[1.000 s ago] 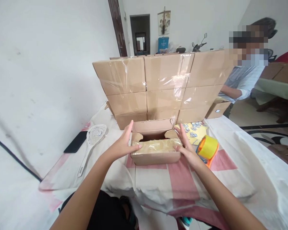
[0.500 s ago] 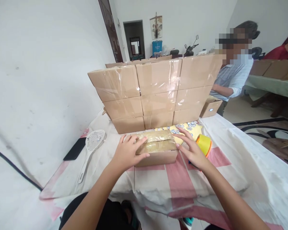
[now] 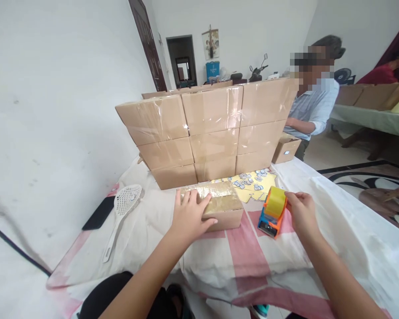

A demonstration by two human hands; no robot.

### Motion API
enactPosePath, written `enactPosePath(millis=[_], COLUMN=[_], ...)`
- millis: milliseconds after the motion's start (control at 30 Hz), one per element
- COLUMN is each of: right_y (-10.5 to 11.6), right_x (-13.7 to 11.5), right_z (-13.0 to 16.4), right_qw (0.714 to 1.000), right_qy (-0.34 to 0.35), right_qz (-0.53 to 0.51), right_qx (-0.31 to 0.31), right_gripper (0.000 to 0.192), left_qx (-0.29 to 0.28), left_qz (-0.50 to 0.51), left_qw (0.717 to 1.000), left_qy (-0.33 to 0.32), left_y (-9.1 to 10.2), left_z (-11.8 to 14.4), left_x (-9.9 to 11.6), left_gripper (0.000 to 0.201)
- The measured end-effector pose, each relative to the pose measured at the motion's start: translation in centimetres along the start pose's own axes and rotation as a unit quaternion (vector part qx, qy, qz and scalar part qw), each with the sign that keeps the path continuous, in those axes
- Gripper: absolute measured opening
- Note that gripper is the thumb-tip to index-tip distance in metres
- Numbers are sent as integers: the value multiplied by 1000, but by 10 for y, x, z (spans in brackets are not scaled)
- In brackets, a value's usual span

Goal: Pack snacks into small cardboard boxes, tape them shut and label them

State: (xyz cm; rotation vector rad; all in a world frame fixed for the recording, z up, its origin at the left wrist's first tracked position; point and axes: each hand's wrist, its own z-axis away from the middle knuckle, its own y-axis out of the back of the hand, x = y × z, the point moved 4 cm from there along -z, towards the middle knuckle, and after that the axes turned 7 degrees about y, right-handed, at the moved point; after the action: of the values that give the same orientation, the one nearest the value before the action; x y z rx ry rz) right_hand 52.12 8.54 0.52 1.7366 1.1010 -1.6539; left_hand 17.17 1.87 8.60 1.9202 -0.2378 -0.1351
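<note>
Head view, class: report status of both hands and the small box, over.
Left hand flat on small cardboard box, flaps closed. Right hand touching tape dispenser beside it. Nothing between box and dispenser.

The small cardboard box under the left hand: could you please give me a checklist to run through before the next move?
1. Flaps of the small cardboard box closed flat: ok.
2. Left hand pressing on the box top: ok.
3. Right hand touching the tape dispenser: ok; firm grip: cannot tell.
4. Tape end free and ready: cannot tell.
5. Box clear of the stacked boxes: ok.
</note>
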Motion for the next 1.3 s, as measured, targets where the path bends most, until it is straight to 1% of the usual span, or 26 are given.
enactPosePath(millis=[67,100,133,200,267,367,467,567,667,767,900,1000,1067,1200,1300], right_y=[-8,-11,-14,-19,-22,-24,-26,-28,-30,-33,-36,-37,-38,-40,-40], right_x=[11,14,15,13,10,9,11,14,16,15,9,7,8,10,7], right_z=[9,14,19,26,31,34,36,40,45,53,63,67,68,71,74], right_qw=[998,997,997,996,992,991,987,984,983,982,980,981,980,977,981], right_qy=[-33,-54,-67,-76,-73,-45,-11,-9,-10,-22,-22,-18,-28,-64,-60], right_qz=[-54,-54,-37,20,60,73,82,69,28,-19,-44,-49,-57,-79,-83], right_qx=[28,25,10,-41,-81,-107,-138,-165,-179,-185,-193,-189,-188,-188,-165], right_gripper=[39,37,35,32,32,37,40,42,42,42,41,39,39,39,39], left_qx=[-12,-23,-34,-48,-48,-23,21,67,91,82,36,8,8,28,48], left_qz=[12,20,25,27,20,22,33,34,33,25,27,45,43,20,8], left_qw=[1000,999,998,998,998,999,998,994,990,991,996,996,996,996,995], left_qy=[-19,-30,-38,-38,-31,-39,-58,-84,-104,-102,-81,-77,-79,-85,-89], left_y=[-1,-2,-3,-6,-8,-9,-7,-4,-1,-2,-3,-4,-5,-7,-9], left_z=[-7,-10,-13,-16,-16,-8,4,15,21,22,21,21,21,22,24], left_x=[12,17,20,23,22,18,15,15,18,20,17,16,16,19,21], left_gripper=[64,62,60,57,55,56,55,49,46,46,48,46,44,42,43])
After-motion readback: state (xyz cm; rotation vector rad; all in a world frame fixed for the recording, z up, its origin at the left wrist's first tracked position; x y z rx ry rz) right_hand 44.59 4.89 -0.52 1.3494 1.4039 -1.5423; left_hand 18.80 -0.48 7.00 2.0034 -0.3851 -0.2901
